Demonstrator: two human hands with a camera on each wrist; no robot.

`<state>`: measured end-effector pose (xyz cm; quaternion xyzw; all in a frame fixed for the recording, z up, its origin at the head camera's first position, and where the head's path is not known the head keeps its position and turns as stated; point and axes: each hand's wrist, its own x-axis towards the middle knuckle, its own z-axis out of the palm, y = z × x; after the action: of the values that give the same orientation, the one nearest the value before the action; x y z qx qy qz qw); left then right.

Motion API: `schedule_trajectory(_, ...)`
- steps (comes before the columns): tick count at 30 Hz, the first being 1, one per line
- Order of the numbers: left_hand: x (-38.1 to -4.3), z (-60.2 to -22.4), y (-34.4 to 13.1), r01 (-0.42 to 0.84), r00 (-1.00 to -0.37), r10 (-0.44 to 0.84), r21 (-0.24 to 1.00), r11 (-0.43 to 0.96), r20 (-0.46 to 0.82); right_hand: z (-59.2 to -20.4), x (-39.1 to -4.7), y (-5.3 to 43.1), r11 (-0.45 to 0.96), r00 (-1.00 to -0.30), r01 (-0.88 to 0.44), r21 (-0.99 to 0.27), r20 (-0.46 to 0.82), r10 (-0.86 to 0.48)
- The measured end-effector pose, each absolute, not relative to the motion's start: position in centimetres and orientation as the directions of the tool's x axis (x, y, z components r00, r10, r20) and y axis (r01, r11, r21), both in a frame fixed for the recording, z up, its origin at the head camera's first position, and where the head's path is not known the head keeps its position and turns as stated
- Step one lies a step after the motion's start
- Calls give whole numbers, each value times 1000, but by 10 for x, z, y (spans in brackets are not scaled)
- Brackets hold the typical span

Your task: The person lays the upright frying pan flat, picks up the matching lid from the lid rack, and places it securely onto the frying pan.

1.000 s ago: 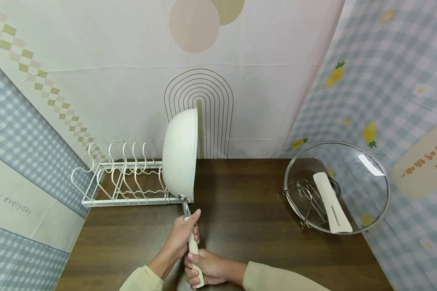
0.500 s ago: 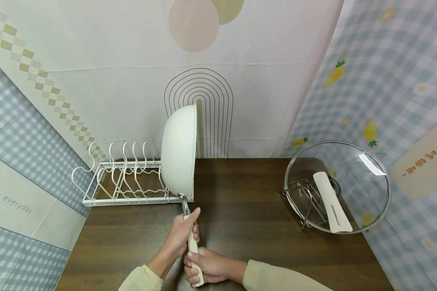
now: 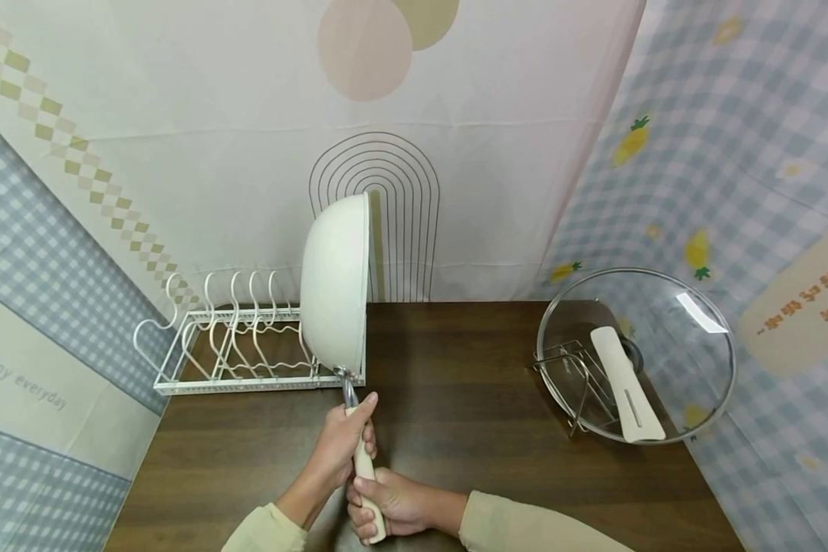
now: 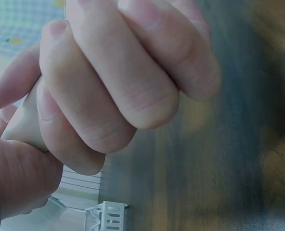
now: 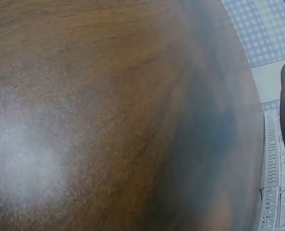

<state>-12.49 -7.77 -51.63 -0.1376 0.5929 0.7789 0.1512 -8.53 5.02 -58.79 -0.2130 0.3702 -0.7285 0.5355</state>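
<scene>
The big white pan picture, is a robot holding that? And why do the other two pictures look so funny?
No robot here! A person's two bare hands do the work. The big picture comes from a camera on their head, looking down. The left hand grips the handle nearer the pan; the right hand grips its end. The pan is turned on its side at the right end of a white rack. Also on the brown table are a clear lid and a wire stand.

The other cameras ride on the wrists: the left one sees curled fingers up close, the right one mostly tabletop.
</scene>
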Motion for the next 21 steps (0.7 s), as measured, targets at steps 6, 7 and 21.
schedule_trajectory(6, -124, -511, -79, -388, -921, 69, 883, -263, -384, -586, -87, 50, -142, -323, 617, -774, -85, -943)
schedule_trajectory(7, -124, -510, -79, -387, -921, 69, 883, -265, -383, -586, -87, 50, -141, -322, 615, -776, -83, -943)
schedule_trajectory(21, -125, -505, -80, -375, -925, 57, 879, -294, -375, -582, -92, 47, -133, -310, 603, -786, -78, -947)
